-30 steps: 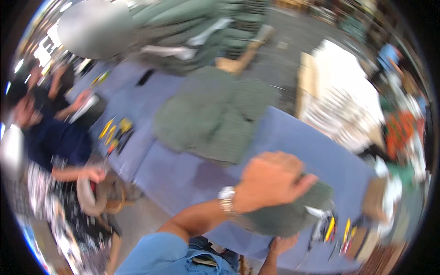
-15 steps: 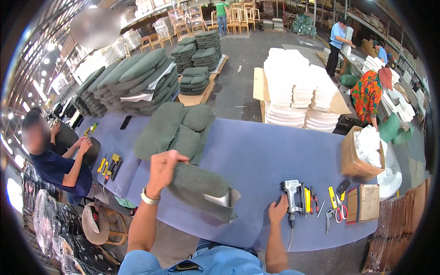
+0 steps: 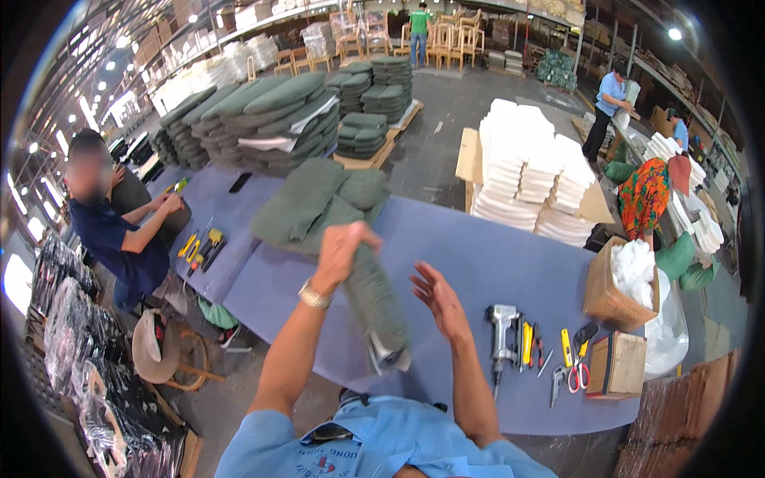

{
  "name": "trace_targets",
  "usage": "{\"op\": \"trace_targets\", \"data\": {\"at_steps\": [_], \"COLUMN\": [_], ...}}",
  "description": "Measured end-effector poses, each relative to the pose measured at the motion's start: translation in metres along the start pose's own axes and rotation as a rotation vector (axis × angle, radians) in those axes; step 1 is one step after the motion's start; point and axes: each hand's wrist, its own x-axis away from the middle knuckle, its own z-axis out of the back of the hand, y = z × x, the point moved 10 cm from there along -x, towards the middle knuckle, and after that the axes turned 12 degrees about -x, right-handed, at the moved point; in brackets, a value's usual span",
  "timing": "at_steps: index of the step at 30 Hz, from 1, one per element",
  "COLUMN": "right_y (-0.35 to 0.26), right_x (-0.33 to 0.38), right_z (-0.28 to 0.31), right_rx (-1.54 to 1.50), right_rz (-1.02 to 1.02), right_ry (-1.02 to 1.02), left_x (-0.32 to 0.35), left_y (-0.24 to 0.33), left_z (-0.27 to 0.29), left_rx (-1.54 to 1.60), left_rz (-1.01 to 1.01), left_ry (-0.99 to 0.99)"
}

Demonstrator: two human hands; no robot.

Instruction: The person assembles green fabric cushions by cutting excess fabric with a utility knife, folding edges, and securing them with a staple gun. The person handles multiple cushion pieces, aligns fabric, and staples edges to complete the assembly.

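Across the blue worktable (image 3: 478, 239) in the head view, green cushions (image 3: 319, 199) lie in a loose pile at its far side, with taller stacks of the same cushions (image 3: 263, 119) behind them and white foam stacks (image 3: 534, 171) to the right. Near the table's right end lie a pneumatic stapler (image 3: 502, 327), yellow-handled tools (image 3: 527, 344) and red scissors (image 3: 575, 373), beside a small carton (image 3: 620, 365) and a box of white filling (image 3: 625, 279). A seated person (image 3: 111, 231) works at the table's left end. Nothing lies between the hands and the table. The left hand (image 3: 341, 248) is clenched on the top end of a green cushion cover (image 3: 374, 299), held above the near edge. Its long axis hangs steeply, upper end at the fist, lower open end pointing down and slightly right toward the person. The right hand (image 3: 437, 296) is spread open just beside it, not touching.
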Motion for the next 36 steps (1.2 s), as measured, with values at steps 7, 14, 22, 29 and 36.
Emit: {"op": "trace_targets", "data": {"at_steps": [7,14,22,29,36], "right_y": [0.056,0.018,0.038,0.037,-0.024], "right_x": [-0.012,-0.019,-0.035,-0.035,-0.032], "right_z": [-0.031,-0.162,-0.187,-0.182,-0.196], "right_rx": [-0.282,0.075,0.244,0.489,0.813], "right_rz": [0.005,0.305,0.301,0.413,0.453], "right_ry": [0.179,0.098,0.239,0.266,0.235], "left_x": [0.079,0.102,0.109,0.100,0.083], "left_y": [-0.013,0.029,-0.012,0.009,0.009], "left_z": [-0.007,0.030,0.051,0.057,0.010], "left_rx": [-0.135,0.307,0.416,0.335,0.325], "left_rz": [0.113,0.132,0.279,0.151,0.089], "left_ry": [0.278,0.039,-0.043,-0.050,-0.014]}}
